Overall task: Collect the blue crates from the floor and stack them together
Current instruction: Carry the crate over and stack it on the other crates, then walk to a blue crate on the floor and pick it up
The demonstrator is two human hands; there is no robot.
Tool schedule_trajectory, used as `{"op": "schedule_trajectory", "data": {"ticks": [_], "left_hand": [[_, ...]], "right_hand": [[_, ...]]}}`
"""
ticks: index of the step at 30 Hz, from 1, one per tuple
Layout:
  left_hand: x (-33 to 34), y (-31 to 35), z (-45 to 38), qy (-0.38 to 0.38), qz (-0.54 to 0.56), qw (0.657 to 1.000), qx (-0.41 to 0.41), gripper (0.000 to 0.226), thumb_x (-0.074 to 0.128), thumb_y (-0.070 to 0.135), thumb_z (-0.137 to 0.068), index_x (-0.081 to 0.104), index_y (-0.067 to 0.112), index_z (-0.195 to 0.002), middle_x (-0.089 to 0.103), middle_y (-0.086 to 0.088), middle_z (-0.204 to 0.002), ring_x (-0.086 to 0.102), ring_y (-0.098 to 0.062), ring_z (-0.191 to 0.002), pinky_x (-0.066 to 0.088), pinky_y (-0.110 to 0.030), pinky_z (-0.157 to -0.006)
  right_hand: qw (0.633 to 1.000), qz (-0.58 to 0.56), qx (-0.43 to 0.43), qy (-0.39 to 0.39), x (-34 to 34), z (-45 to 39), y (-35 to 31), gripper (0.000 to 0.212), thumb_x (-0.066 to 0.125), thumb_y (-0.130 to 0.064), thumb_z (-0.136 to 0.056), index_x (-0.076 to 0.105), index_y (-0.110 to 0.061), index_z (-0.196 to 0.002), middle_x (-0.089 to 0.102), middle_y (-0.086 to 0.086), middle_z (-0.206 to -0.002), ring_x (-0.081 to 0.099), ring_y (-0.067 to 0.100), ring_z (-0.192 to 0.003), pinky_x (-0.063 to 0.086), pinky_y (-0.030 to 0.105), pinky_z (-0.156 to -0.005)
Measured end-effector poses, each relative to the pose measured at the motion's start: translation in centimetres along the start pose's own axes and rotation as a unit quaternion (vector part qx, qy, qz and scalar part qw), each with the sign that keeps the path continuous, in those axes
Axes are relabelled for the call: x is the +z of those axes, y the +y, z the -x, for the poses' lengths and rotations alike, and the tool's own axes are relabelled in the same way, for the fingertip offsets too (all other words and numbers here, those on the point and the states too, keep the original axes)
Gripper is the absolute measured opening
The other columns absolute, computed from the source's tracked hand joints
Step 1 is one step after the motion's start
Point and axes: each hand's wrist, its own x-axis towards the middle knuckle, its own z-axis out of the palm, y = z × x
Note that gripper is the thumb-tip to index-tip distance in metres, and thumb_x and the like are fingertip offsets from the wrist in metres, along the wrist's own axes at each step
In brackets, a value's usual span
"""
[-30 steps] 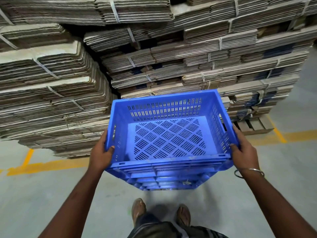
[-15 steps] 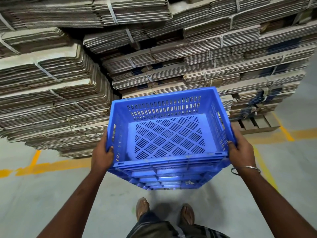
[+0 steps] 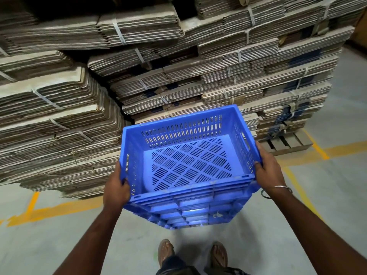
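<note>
- Cardboard bundles (image 3: 59, 108), strapped flat and piled high, fill the view from 9 to 2 o'clock; the nearest pile leans out over the floor (image 3: 49, 235).
- Left hand (image 3: 117, 188), at 8 o'clock of the crate, has its grip closed on the crate's side wall, thumb hooked over the rim.
- Blue crates (image 3: 188, 169) sit nested as one stack, held in the air at centre, above the feet (image 3: 166, 251) at 6 o'clock; how many are nested I cannot count for sure.
- Right hand (image 3: 268, 171), at 3 o'clock of the crate, has its grip wrapped on the opposite wall near the handle slot; a bangle (image 3: 278, 190) rings the wrist.
- Risk, as I judge it: only the top rim is gripped, so lower crates could slide free and drop on the feet.
- The far edge could also catch the cardboard at 12 o'clock if carried forward.
</note>
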Motion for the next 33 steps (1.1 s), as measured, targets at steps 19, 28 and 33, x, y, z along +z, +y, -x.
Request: {"op": "schedule_trajectory", "data": {"ticks": [19,28,33], "left_hand": [[0.0,5.9,5.6,-0.127,0.005,0.958,0.257,0.062,0.035,0.063,-0.097,0.047,0.027,-0.147,0.029,0.005,-0.161,0.027,-0.017,-0.149,0.028,-0.04,-0.118],[1.7,10.5,11.0,-0.24,0.077,0.898,0.362,0.069,0.036,0.07,-0.092,0.034,0.036,-0.152,0.018,0.013,-0.163,0.009,-0.002,-0.151,0.016,-0.032,-0.122],[4.3,15.5,13.8,-0.261,0.092,0.864,0.421,0.068,0.038,0.068,-0.095,0.032,0.035,-0.153,0.019,0.017,-0.163,0.008,0.003,-0.15,0.016,-0.03,-0.122]], "right_hand": [[1.0,0.013,0.022,0.014,-3.4,7.6,-1.4,0.079,0.05,-0.056,-0.092,0.023,-0.013,-0.153,0.029,0.009,-0.158,0.026,0.024,-0.145,0.023,0.04,-0.117],[0.992,0.047,0.109,0.04,-9.9,16.6,-0.6,0.07,0.053,-0.048,-0.094,0.031,-0.013,-0.151,0.035,0.007,-0.155,0.033,0.022,-0.142,0.026,0.036,-0.114],[0.984,0.069,0.16,0.037,-15.3,20.9,2.4,0.069,0.052,-0.051,-0.094,0.034,-0.016,-0.15,0.039,0.005,-0.153,0.036,0.021,-0.14,0.028,0.035,-0.113]]}}
